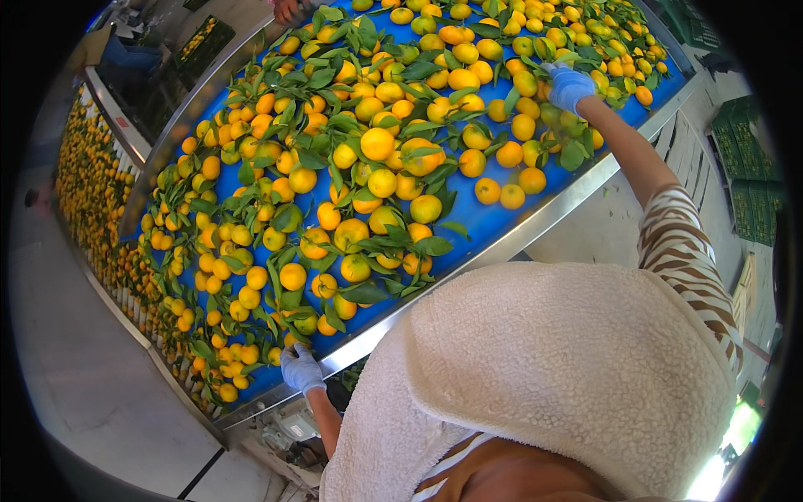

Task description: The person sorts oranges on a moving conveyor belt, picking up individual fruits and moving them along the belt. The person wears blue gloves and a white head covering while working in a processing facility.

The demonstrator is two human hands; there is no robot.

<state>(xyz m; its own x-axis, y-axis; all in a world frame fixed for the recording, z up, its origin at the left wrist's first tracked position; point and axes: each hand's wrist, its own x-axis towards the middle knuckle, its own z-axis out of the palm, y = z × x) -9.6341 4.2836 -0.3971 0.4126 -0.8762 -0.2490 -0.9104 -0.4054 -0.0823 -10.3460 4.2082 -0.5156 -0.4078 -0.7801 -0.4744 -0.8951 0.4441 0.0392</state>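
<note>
Mandarins with green leaves (377,144) lie spread over a blue conveyor belt (467,194) in front of me. At the right, my right hand (569,86), in a light blue glove, reaches over the belt among mandarins and leaves; its fingertips are at a pale leaf, and whether they grip anything is unclear. My left hand (302,369), gloved the same way, is at the belt's near metal edge at the lower left. Its fingers touch or lie beside a mandarin and leaves there; the fingertips are partly hidden, so a hold cannot be made out.
A metal rail (546,216) runs along the belt's near side. At the left, a roller conveyor (94,169) carries many mandarins. Green crates (746,141) stand stacked at the right. Another person's hand (287,11) rests at the far rail. A motor (295,427) sits below the belt.
</note>
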